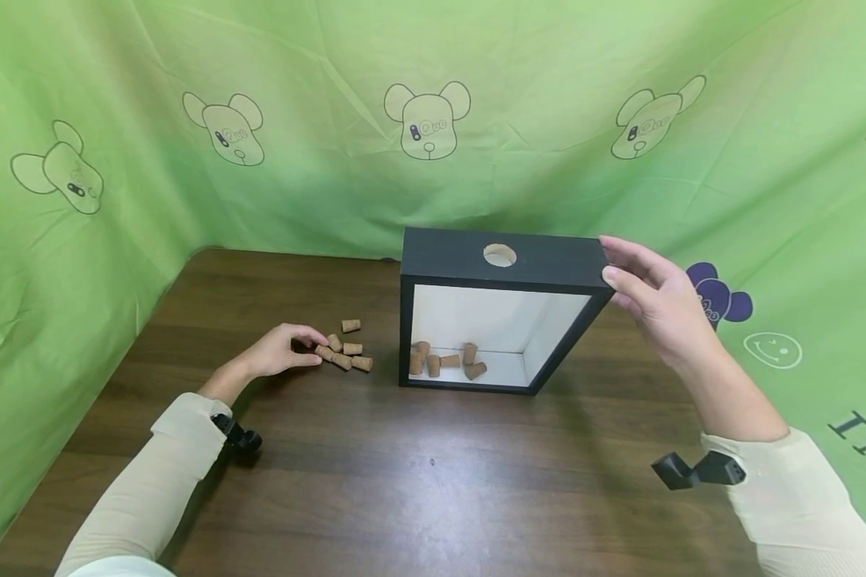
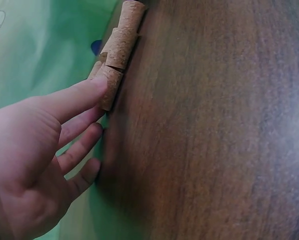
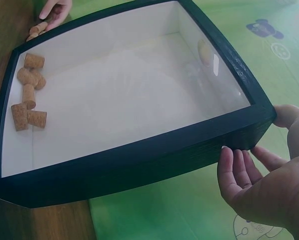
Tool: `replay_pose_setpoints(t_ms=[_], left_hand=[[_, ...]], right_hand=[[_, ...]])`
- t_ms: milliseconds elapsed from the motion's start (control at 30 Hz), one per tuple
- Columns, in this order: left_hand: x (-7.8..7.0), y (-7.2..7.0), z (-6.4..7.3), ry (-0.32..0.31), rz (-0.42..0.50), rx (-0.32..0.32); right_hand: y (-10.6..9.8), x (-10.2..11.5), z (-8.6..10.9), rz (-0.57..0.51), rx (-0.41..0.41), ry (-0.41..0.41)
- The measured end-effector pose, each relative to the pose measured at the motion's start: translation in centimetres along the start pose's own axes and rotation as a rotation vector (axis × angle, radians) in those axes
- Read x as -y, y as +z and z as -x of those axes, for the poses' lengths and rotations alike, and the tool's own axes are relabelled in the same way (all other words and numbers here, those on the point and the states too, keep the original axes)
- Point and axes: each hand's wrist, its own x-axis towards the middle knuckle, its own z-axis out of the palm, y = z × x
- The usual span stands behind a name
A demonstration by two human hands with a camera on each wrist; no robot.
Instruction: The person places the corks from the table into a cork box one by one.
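My left hand (image 1: 281,351) is at a small group of loose corks (image 1: 352,349) on the table, left of the box. Its thumb and forefinger pinch the nearest cork (image 2: 112,87), which lies in line with others in the left wrist view. A black shadow box (image 1: 501,284) with a white inside and a round hole (image 1: 499,255) in its top stands upright. Several corks (image 3: 28,95) lie on its floor behind the clear front. Gripping the box's upper right corner is my right hand (image 1: 657,300), with thumb and fingers on different faces.
The brown wooden table (image 1: 433,497) reaches back to a green cloth backdrop (image 1: 317,184) printed with bear heads. This cloth also hangs along the left and right sides. A black wrist camera (image 1: 238,435) sits on the left sleeve, another camera (image 1: 700,470) on the right.
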Motion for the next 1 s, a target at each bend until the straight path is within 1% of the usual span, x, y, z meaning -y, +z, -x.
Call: replay_pose_setpoints(t_ms=[267,433,567,800,867,1000], left_hand=[[0.0,0.3,0.1,0.001,-0.002,0.009],[0.0,0.3,0.1,-0.007,-0.022,0.019],[-0.1,0.3,0.1,-0.017,-0.018,0.013],[-0.3,0.1,0.4,-0.018,0.034,-0.032],[-0.5,-0.1,0.5,-0.025,0.039,-0.045],[-1.0,-0.8,0.5,-0.017,0.038,-0.085]], right_hand=[[0.0,-0.1,0.0,0.006,-0.002,0.001],[0.0,-0.1,0.0,0.002,-0.001,0.001],[0.0,-0.1,0.0,0.007,-0.002,0.000],[0.0,0.0,0.1,0.002,0.001,0.002],[0.0,0.0,0.1,0.006,0.001,0.004],[0.1,0.0,0.1,0.007,0.001,0.003]])
